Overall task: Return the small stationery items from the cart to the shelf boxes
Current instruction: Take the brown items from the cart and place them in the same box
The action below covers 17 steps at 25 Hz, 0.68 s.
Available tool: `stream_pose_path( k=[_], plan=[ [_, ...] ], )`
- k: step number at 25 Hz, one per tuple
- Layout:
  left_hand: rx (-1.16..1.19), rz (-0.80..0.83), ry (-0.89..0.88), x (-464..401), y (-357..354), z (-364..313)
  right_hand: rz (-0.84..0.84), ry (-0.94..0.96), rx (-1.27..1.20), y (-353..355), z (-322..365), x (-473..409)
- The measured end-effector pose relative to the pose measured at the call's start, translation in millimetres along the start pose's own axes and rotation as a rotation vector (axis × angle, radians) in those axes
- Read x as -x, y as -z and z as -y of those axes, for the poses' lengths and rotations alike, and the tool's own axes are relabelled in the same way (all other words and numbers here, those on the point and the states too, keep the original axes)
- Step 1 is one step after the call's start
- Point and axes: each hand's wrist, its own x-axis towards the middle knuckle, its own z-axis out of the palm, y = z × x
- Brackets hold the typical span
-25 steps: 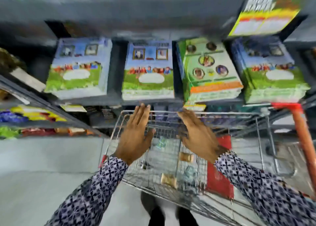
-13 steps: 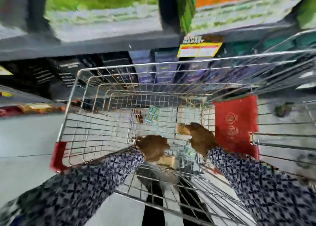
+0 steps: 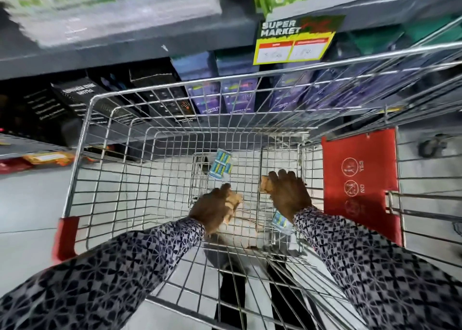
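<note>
Both my hands are down inside a wire shopping cart point(image 3: 82, 139). My left hand point(image 3: 212, 211) is closed around a small tan packet point(image 3: 233, 201) near the cart floor. My right hand point(image 3: 287, 194) grips another small tan packet point(image 3: 265, 183). A blue-and-white pack point(image 3: 221, 163) lies on the cart floor beyond my hands. A second blue pack point(image 3: 281, 221) lies under my right wrist, partly hidden. The shelf point(image 3: 150, 42) stands just past the cart's far wall.
Dark boxes point(image 3: 75, 97) and purple boxes point(image 3: 237, 92) fill the lower shelf behind the cart. A yellow price tag point(image 3: 295, 42) hangs on the shelf edge. A red child-seat flap point(image 3: 360, 179) is at the cart's right. Grey floor lies to the left.
The view has tilted down from the shelf into the cart. Both hands dropped from the cart rim to its floor and closed on the tan packets.
</note>
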Motion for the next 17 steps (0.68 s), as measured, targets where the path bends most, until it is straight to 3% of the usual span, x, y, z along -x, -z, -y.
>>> stream_pose_path(
  k=[3, 5, 7, 11, 17],
  plan=[
    [-0.239, -0.169, -0.067, -6, -4, 14, -0.072, -0.085, -0.272, -3, 6, -10],
    [-0.535, -0.052, -0.235, -11, -9, 20, -0.064, -0.102, -0.467, -4, 10, -10],
    [-0.724, 0.061, -0.316, -15, -14, 24, -0.058, -0.049, -0.359, -8, 9, -7],
    [-0.792, 0.009, -0.34, -21, -15, 20, -0.048, 0.276, -0.034, -22, 4, -3],
    [-0.871, -0.02, -0.435, -32, -18, 23, -0.104, 0.283, 0.039, -32, 12, -8]
  ],
)
